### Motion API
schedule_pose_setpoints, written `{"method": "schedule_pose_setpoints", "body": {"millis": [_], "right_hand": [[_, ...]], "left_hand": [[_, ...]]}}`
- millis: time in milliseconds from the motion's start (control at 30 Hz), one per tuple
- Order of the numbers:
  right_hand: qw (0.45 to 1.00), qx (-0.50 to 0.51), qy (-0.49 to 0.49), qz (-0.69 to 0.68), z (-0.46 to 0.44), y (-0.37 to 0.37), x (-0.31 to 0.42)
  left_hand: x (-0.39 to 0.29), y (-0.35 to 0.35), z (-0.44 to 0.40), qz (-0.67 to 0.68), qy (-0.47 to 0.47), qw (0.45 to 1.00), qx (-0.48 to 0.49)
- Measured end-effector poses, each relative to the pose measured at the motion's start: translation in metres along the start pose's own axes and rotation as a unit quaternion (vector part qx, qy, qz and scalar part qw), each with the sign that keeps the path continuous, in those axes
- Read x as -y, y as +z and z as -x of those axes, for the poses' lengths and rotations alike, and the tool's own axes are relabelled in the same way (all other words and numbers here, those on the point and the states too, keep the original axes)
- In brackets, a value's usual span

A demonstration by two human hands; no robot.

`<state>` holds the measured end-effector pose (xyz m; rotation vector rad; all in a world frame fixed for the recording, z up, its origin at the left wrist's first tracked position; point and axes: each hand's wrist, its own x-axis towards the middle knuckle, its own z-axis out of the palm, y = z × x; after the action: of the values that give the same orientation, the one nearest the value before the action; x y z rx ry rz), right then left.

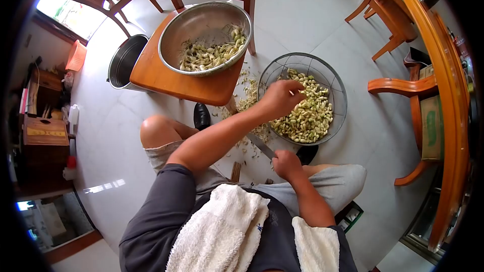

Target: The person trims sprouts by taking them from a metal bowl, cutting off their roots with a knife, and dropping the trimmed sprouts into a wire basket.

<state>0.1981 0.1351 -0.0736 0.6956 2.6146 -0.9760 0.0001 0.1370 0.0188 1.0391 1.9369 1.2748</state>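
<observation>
My left hand (283, 99) hangs over a round wire-rimmed basket (344, 88), its fingers bent and slightly apart, with nothing visible between them. Trimmed pale-green bulbs (315, 113) fill much of that basket. In my right hand (289, 165) is a knife (261, 146), its blade slanting up and left near the basket's lower edge. On a wooden chair (189, 83) rests a metal strainer bowl (169, 45) holding untrimmed bulbs (212, 55) with stringy roots and stems.
Peelings (248, 95) litter the tiled floor between chair and basket. A dark metal bucket (126, 65) stands left of the chair. White towels (219, 229) drape over my chest. A wooden table (443, 70) runs along the right, and an orange basket (76, 55) is at the far left.
</observation>
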Motion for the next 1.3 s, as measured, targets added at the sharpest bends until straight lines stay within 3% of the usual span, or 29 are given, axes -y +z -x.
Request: {"method": "schedule_pose_setpoints", "body": {"millis": [67,100,167,200,267,367,500,700,800,900,1033,1100,1300], "right_hand": [[1.000,-0.007,-0.009,-0.017,-0.001,0.003,-0.003],[1.000,0.003,-0.006,-0.020,-0.002,0.002,-0.002],[0.999,0.023,0.001,-0.024,-0.002,-0.002,0.004],[0.999,0.034,0.008,-0.031,-0.003,-0.002,0.006],[0.998,0.044,-0.018,-0.032,-0.002,-0.001,0.006],[0.998,0.052,-0.025,-0.039,-0.006,-0.005,0.010],[0.998,0.035,-0.035,-0.047,-0.005,0.001,0.005],[0.998,0.041,-0.021,-0.048,-0.003,-0.001,0.007],[0.998,0.024,-0.014,-0.052,-0.003,0.000,0.005],[0.998,0.036,-0.010,-0.047,-0.005,-0.005,0.007],[0.999,0.030,-0.023,-0.035,-0.003,-0.004,0.007],[0.999,0.016,-0.010,-0.043,-0.002,-0.003,0.007],[0.988,-0.104,-0.021,-0.116,0.000,-0.021,0.010]], "left_hand": [[-0.025,-0.039,0.001,0.001,0.017,1.000,-0.010],[-0.040,-0.066,-0.002,-0.024,0.041,0.998,-0.051],[-0.036,-0.113,-0.030,-0.068,-0.019,0.984,-0.164],[-0.018,-0.139,-0.051,-0.108,0.036,0.972,-0.203],[0.005,-0.176,-0.084,-0.108,-0.078,0.978,-0.164],[0.035,-0.195,-0.116,-0.056,-0.165,0.981,-0.081],[0.051,-0.189,-0.133,-0.119,-0.180,0.973,-0.084],[0.065,-0.200,-0.133,-0.094,-0.169,0.978,-0.077],[0.077,-0.223,-0.128,-0.056,-0.174,0.983,-0.008],[0.062,-0.223,-0.104,0.012,-0.158,0.983,-0.096],[0.062,-0.242,-0.086,0.029,-0.148,0.987,-0.062],[0.061,-0.247,-0.077,0.105,-0.134,0.984,-0.057],[0.014,-0.229,-0.018,0.164,-0.046,0.983,-0.076]]}}
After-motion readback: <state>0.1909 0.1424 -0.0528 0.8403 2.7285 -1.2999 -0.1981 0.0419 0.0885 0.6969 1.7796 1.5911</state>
